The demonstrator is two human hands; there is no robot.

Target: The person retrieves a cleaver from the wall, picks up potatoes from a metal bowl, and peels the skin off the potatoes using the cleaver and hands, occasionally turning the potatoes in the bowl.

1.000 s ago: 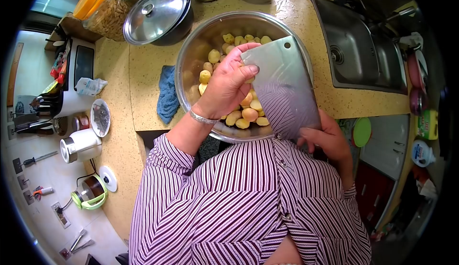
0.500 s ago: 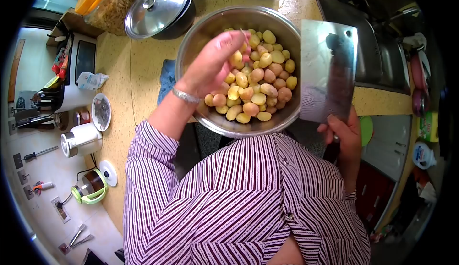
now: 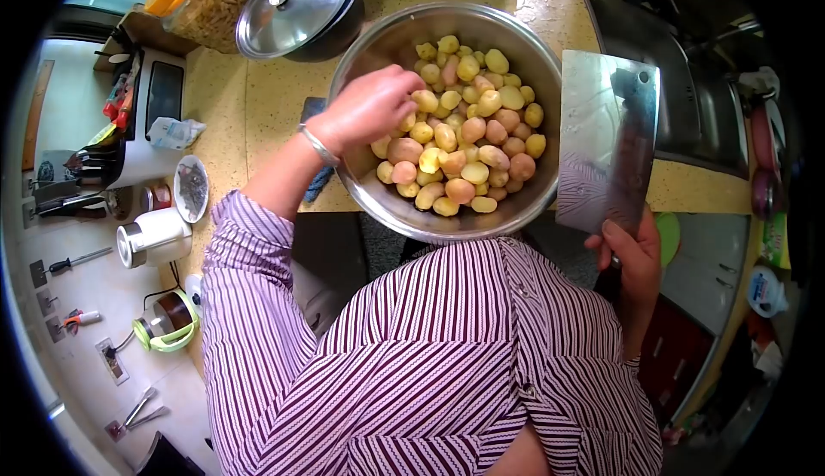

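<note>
Centrally, a steel bowl [image 3: 378, 42] stands on the table [image 3: 266, 132], its near rim reaching past the table's edge. Potatoes [image 3: 473, 128], yellow to pinkish, lie heaped inside it. The left hand [image 3: 378, 102], wearing a bangle [image 3: 319, 144], extends over the bowl's left side with its fingers bent down at the heap; whether its grip encloses a potato cannot be told. The right hand [image 3: 634, 257], at the bowl's right, has its grip closed round the handle of a cleaver [image 3: 606, 141], whose broad blade points upward beside the rim. A blue cloth [image 3: 316, 188] lies left of the bowl, partly behind the left wrist. Beyond it sits a lidded pot [image 3: 342, 33]; a sink [image 3: 718, 132] lies to the right.
</note>
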